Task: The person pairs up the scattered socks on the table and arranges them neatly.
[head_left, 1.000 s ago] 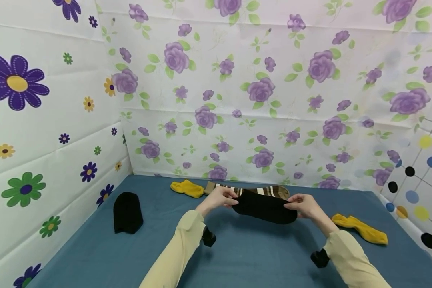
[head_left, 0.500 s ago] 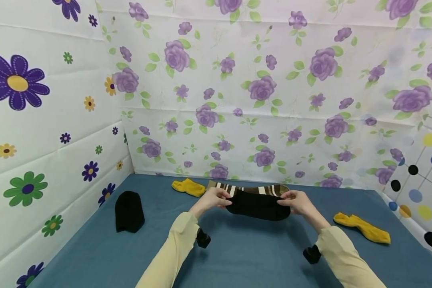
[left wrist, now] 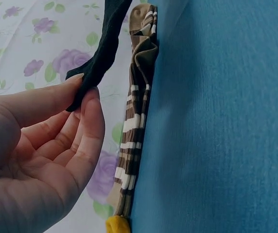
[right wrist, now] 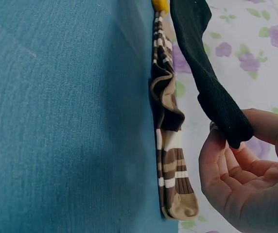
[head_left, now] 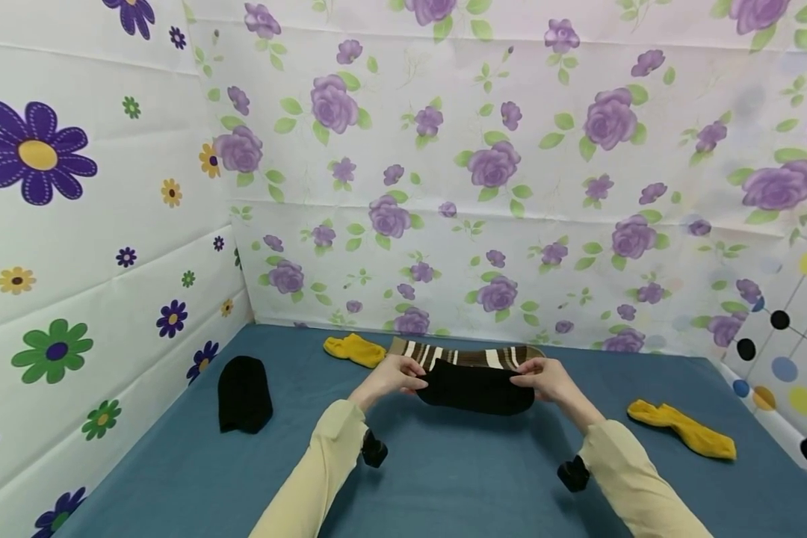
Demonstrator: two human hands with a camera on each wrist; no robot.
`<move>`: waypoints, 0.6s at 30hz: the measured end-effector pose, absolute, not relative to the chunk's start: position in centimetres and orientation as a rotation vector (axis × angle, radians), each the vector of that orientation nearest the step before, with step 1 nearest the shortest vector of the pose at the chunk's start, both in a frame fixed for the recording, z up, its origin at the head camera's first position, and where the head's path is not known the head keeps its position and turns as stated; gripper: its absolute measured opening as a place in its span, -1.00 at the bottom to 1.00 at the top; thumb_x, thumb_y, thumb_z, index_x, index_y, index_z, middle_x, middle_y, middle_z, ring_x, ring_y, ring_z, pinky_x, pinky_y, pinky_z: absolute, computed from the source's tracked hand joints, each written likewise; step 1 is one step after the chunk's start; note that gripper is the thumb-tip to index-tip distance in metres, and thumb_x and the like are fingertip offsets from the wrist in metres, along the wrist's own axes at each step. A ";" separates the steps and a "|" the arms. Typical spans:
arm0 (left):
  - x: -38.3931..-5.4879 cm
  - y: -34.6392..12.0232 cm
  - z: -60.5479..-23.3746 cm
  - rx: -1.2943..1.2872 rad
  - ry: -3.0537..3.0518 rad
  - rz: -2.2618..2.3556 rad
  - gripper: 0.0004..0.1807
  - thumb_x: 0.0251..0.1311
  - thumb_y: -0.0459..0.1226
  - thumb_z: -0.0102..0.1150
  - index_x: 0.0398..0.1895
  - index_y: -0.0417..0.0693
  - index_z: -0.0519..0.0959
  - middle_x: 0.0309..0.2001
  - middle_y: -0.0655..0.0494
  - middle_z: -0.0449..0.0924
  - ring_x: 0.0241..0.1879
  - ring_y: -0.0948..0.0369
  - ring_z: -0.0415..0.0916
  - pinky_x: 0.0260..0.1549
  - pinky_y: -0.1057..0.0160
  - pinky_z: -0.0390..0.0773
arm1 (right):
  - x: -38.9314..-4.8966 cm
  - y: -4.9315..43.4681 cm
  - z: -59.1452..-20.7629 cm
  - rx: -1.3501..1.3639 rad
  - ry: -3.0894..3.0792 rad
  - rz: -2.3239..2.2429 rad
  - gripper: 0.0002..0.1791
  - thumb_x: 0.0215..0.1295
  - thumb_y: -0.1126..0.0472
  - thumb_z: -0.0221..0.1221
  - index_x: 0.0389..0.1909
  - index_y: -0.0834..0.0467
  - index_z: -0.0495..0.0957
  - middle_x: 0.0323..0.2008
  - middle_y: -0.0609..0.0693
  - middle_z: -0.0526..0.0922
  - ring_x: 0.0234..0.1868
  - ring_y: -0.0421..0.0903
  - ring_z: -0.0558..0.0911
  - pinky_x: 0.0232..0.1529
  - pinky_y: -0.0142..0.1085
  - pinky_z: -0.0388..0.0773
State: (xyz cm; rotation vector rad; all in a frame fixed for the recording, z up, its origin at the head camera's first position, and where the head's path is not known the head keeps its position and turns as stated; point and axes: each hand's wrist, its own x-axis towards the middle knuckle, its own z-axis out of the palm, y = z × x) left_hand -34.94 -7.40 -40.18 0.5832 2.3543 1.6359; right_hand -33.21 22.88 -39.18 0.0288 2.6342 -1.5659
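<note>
A black sock point(head_left: 476, 388) is stretched sideways between my two hands, held up off the blue cloth. My left hand point(head_left: 391, 377) pinches its left end between thumb and fingertips, as the left wrist view shows with the sock's edge point(left wrist: 100, 58). At the other end, my right hand point(head_left: 550, 382) pinches the toe or cuff; which one I cannot tell. Just behind lies a brown, tan and white striped sock point(head_left: 460, 354), partly covered by the black one. In the right wrist view the striped sock point(right wrist: 175, 170) looks rumpled in its middle.
Another black sock point(head_left: 244, 394) lies at the left. One yellow sock point(head_left: 354, 350) is at the back beside the striped one, and another yellow sock point(head_left: 682, 429) is at the right. Flowered sheets point(head_left: 403, 187) wall the blue surface point(head_left: 444, 486) at its back and left.
Both hands have shifted somewhat to the left with the black sock between them, which hangs more level now. The other socks have stayed put; the head view has turned slightly.
</note>
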 end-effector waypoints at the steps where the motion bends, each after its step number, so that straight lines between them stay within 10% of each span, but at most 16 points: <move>1: -34.9 -7.5 -40.1 0.577 2.354 1.637 -0.84 0.07 -0.44 0.20 -0.29 -0.38 0.52 -0.46 0.00 0.51 -0.43 -0.05 0.52 -0.31 -0.02 0.49 | -33.3 22.8 -39.2 0.024 2.636 -1.560 -0.72 0.10 0.25 0.26 -0.24 0.34 0.48 -0.38 0.03 0.53 -0.39 -0.11 0.48 -0.37 -0.13 0.49; 18: -34.9 -7.8 -41.1 0.477 2.361 1.592 -0.84 0.05 -0.46 0.21 -0.30 -0.40 0.52 -0.51 -0.02 0.51 -0.49 0.01 0.54 -0.37 0.04 0.52 | -33.9 21.7 -40.4 0.053 2.649 -1.514 -0.73 0.08 0.29 0.26 -0.25 0.37 0.49 -0.33 0.11 0.48 -0.30 0.01 0.50 -0.39 -0.13 0.50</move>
